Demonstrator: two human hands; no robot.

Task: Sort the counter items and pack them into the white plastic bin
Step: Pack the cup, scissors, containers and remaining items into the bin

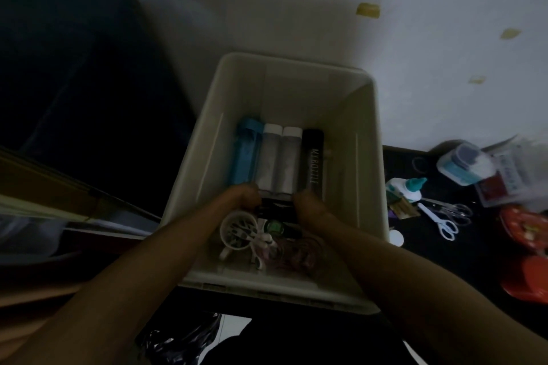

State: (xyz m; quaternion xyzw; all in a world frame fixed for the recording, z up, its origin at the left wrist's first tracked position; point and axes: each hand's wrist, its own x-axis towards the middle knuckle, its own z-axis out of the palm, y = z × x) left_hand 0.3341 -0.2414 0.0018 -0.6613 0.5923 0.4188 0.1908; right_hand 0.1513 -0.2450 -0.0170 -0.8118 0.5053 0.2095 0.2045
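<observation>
white plastic bin (367,139) sitting deep, four bottles (280,157) lying side by side; left hand (241,197), right hand (310,204) both gripping black item (277,210) just below bottles

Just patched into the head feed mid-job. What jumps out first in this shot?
The white plastic bin fills the middle, with four bottles lying side by side on its floor: a blue bottle, two pale ones, and a black bottle on the right. Both hands reach in below them, the left hand and right hand holding a dark object between them. Scissors and a glue bottle wait on the dark counter to the right.
</observation>
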